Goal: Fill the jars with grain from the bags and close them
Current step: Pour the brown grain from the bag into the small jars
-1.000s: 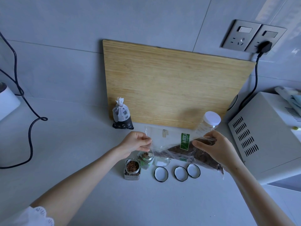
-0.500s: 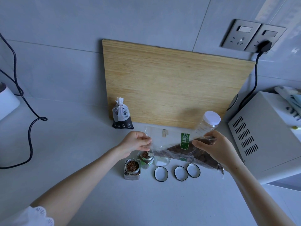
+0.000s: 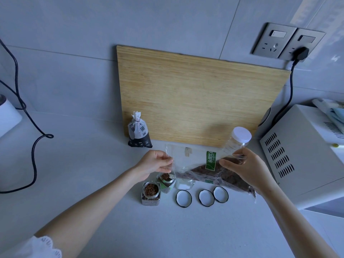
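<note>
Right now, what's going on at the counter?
A person is tipping a clear bag of grain into the middle jar. The left hand pinches its mouth and the right hand holds up the far end. The left jar is full, the right jar looks empty, and three lids lie loose in front.

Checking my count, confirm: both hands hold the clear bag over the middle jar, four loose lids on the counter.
Three loose lids lie on the counter, not four, per the head view. The left hand and right hand hold the clear bag over the middle jar.
</note>
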The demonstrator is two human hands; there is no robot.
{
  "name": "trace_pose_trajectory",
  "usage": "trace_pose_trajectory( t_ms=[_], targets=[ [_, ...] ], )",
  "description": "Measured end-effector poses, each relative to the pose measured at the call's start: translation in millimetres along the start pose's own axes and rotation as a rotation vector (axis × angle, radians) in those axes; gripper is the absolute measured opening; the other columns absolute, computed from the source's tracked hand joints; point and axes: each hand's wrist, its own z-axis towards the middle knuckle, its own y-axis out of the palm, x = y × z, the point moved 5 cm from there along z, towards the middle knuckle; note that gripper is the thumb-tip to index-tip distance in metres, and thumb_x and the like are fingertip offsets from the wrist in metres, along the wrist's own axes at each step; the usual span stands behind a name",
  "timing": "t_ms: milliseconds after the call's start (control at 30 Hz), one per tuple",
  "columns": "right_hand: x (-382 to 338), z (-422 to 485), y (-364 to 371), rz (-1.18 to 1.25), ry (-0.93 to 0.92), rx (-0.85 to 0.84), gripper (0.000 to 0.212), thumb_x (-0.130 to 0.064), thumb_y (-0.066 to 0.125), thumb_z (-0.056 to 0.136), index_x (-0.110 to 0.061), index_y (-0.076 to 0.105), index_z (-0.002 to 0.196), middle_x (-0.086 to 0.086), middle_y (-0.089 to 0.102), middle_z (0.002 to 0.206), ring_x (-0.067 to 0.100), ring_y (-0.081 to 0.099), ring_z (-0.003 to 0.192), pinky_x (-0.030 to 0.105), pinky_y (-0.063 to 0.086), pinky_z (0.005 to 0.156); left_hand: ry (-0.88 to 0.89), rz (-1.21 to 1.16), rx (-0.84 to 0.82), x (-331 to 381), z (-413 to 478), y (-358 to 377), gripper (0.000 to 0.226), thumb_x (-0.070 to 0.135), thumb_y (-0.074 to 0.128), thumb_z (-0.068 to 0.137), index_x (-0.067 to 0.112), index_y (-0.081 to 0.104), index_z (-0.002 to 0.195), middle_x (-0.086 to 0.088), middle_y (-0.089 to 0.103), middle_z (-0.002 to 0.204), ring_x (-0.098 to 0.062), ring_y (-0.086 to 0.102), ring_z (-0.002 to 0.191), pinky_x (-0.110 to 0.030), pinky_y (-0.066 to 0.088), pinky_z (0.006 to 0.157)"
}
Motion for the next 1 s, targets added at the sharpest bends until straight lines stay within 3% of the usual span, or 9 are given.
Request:
trace_pose_trajectory(
  t_ms=[800, 1000],
  targets=[
    [-9, -2, -1, -0.012, -0.006, -0.012, 0.047, -0.049, 0.079, 0.066, -0.019, 0.058, 0.095, -0.005, 0.066, 0.091, 0.014, 0.061, 0.084, 0.027, 0.044, 0.065, 0.008, -0.005, -0.004, -1, -1, -2, 0.007, 0.006, 0.063, 0.085, 0.000, 0.065, 0.083, -0.008, 0.065, 0.073, -0.017, 0.066, 0.072, -0.032, 0.059, 0.075],
    [-11, -1, -1, -0.027, -0.012, -0.014, 0.048, -0.049, 0.079, 0.066, -0.018, 0.059, 0.098, -0.005, 0.066, 0.092, 0.015, 0.061, 0.085, 0.031, 0.046, 0.071, 0.004, -0.003, -0.005, -1, 0, -3, 0.007, 0.007, 0.063, 0.085, 0.000, 0.065, 0.084, -0.009, 0.066, 0.075, -0.019, 0.067, 0.072, -0.032, 0.059, 0.075]
  ],
)
